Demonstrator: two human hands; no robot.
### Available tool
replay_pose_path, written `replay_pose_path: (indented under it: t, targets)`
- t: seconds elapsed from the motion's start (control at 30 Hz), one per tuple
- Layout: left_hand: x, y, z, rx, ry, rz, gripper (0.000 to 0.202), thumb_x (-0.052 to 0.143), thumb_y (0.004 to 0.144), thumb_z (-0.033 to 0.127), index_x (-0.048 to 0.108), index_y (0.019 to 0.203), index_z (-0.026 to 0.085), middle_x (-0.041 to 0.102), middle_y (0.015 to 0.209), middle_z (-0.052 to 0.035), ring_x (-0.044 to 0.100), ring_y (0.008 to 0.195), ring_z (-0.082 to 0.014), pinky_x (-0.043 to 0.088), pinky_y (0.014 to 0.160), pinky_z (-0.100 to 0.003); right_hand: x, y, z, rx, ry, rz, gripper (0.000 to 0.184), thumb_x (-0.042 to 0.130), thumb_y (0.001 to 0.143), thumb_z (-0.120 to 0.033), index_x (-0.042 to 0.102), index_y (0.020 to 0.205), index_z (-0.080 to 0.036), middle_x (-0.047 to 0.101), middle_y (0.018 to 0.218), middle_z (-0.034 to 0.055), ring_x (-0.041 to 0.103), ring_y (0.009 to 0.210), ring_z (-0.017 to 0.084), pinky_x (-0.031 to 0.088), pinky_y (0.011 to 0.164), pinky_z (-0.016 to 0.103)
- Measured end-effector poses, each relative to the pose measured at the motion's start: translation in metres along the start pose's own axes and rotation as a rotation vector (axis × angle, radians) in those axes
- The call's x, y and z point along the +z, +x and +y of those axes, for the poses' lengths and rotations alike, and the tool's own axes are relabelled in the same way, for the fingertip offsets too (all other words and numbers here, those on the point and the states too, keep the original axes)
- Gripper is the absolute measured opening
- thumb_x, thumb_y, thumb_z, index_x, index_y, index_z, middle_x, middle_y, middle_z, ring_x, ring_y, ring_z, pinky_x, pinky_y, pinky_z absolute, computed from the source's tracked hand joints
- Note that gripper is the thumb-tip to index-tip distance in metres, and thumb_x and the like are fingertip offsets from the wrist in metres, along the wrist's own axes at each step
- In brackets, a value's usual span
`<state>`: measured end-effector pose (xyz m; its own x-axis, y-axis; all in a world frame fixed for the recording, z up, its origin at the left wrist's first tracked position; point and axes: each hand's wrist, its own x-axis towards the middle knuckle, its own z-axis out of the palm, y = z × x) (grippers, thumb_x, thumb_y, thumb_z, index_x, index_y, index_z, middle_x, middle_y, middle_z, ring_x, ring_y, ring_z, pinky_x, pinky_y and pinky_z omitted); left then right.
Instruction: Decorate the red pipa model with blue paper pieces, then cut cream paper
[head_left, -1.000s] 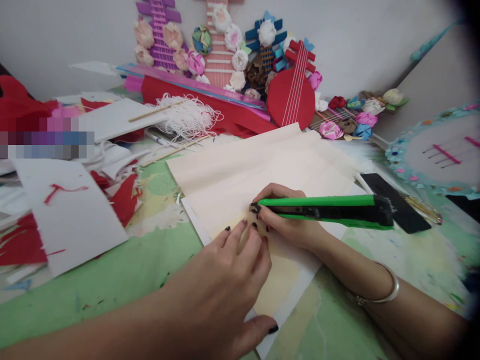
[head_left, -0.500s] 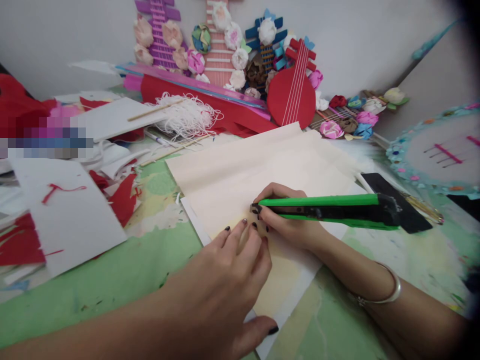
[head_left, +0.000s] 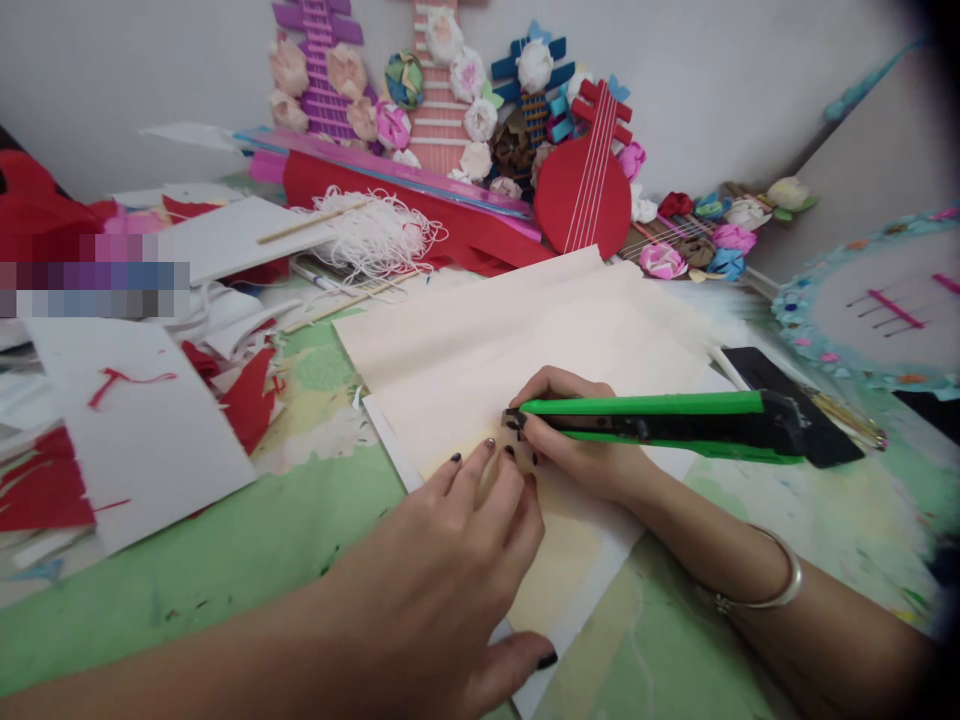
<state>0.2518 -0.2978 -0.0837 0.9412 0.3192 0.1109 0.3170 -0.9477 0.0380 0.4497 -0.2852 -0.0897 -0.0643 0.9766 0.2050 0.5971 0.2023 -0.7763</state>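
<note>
In the head view, my right hand (head_left: pixel 577 430) is closed round the front end of a green and black utility knife (head_left: pixel 660 418). The knife's tip end points left, low over a cream sheet of paper (head_left: pixel 480 340); my fingers partly hide the blade. My left hand (head_left: pixel 465 540) lies palm down with its fingers stretched over the same sheet, its fingertips just left of the knife tip and its thumb apart. Beneath the cream sheet, the edges of a white sheet (head_left: pixel 592 590) stick out.
On the left lie a white board (head_left: pixel 157 430), red scraps (head_left: pixel 247 400) and tangled white string (head_left: pixel 375 230). Behind the paper stand a red lute-shaped craft (head_left: pixel 583 195) and several others with paper flowers. A black flat piece (head_left: pixel 787 400) lies at right on the green table cover (head_left: pixel 300 530).
The rear end of the utility knife has shifted slightly to the right and down. Both hands stay almost in place on the paper.
</note>
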Motion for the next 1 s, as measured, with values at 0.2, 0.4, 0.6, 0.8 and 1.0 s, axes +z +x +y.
replay_pose_path:
  t: [0.2,0.4,0.6,0.8,1.0]
  targets:
    - [0.000,0.000,0.000,-0.001,0.000,0.001,0.075,0.034,0.088,0.060,0.043,0.136,0.003,0.041,0.140,-0.0266,0.040,0.129,-0.0408,0.038,0.101,-0.052,-0.001,0.001,-0.001,-0.033,-0.057,-0.005,0.006,0.056,0.078,-0.018,0.060,0.082,-0.019,0.065,0.068,-0.0020,0.058,0.057,0.010,0.044,0.054,0.021]
    - [0.002,0.000,-0.001,-0.001,0.000,0.004,0.074,0.034,0.088,0.060,0.043,0.136,0.004,0.042,0.141,-0.0257,0.040,0.129,-0.0403,0.038,0.102,-0.051,-0.001,0.002,-0.001,-0.021,-0.074,-0.008,0.007,0.057,0.078,-0.019,0.061,0.083,-0.019,0.068,0.072,-0.0005,0.060,0.061,0.012,0.045,0.057,0.022]
    - [0.001,0.001,-0.001,0.007,-0.007,0.001,0.075,0.034,0.088,0.059,0.044,0.135,0.002,0.042,0.139,-0.0279,0.040,0.129,-0.0421,0.039,0.100,-0.052,-0.001,-0.001,-0.001,-0.005,-0.055,0.017,0.009,0.058,0.078,-0.017,0.062,0.085,-0.021,0.069,0.078,-0.0002,0.062,0.067,0.013,0.046,0.062,0.024]
    - [0.002,0.000,-0.001,0.006,-0.010,0.017,0.073,0.033,0.089,0.058,0.043,0.136,0.002,0.042,0.138,-0.0289,0.041,0.128,-0.0439,0.040,0.097,-0.054,-0.009,-0.003,-0.011,-0.020,0.104,0.158,0.009,0.056,0.079,-0.015,0.061,0.085,-0.018,0.067,0.076,0.0011,0.061,0.068,0.013,0.047,0.061,0.024]
    - [0.000,-0.001,0.000,0.006,-0.010,0.021,0.073,0.034,0.088,0.059,0.045,0.135,0.003,0.044,0.138,-0.0275,0.042,0.127,-0.0428,0.041,0.097,-0.053,-0.023,-0.006,-0.030,0.042,0.128,0.133,0.008,0.058,0.077,-0.014,0.063,0.082,-0.018,0.066,0.073,0.0013,0.058,0.062,0.012,0.045,0.053,0.023]
